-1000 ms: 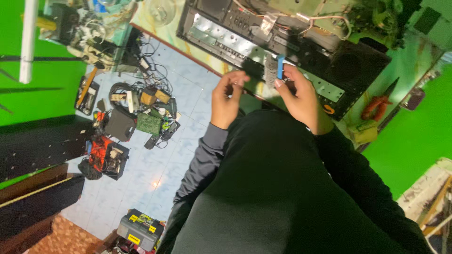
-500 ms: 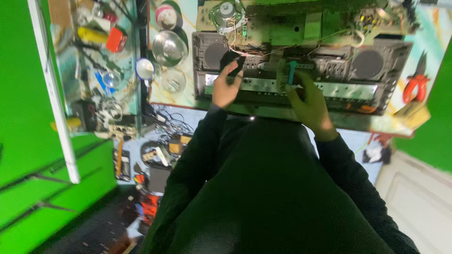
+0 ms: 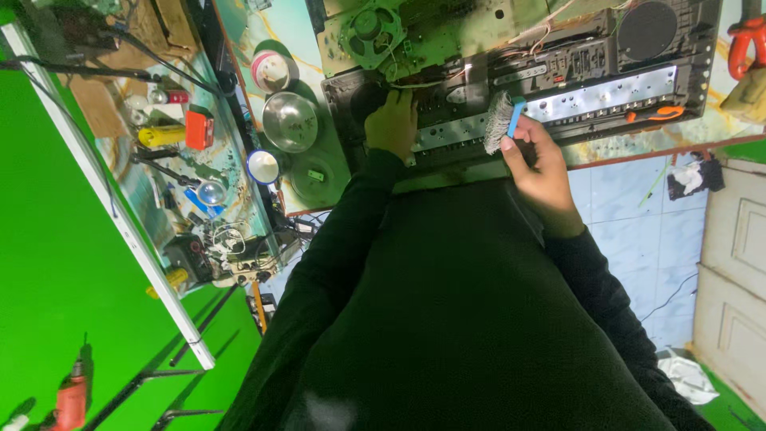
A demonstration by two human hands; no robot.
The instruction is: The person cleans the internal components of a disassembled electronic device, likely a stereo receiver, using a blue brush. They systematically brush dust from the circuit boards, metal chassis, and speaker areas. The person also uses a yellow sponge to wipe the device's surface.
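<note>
- A blue-handled brush [image 3: 504, 121] is grasped in the right hand [image 3: 542, 164]; its pale bristles are pressed against the silver front panel of an opened stereo chassis [image 3: 558, 80].
- The left hand [image 3: 392, 126] is laid on the left end of the same chassis, fingers curled over its edge; nothing is seen to be held in it.
- The chassis is set flat on the desk [image 3: 638, 144], near its front edge, with a round speaker grille at its right end and a green circuit board [image 3: 399, 40] with a fan just behind it.
- A steel bowl [image 3: 290, 121] and a pink-rimmed cup [image 3: 272, 71] are placed left of the chassis.
- An orange-handled tool [image 3: 658, 114] is laid against the panel, right of the brush.
- Black sleeves are worn on both arms.
</note>
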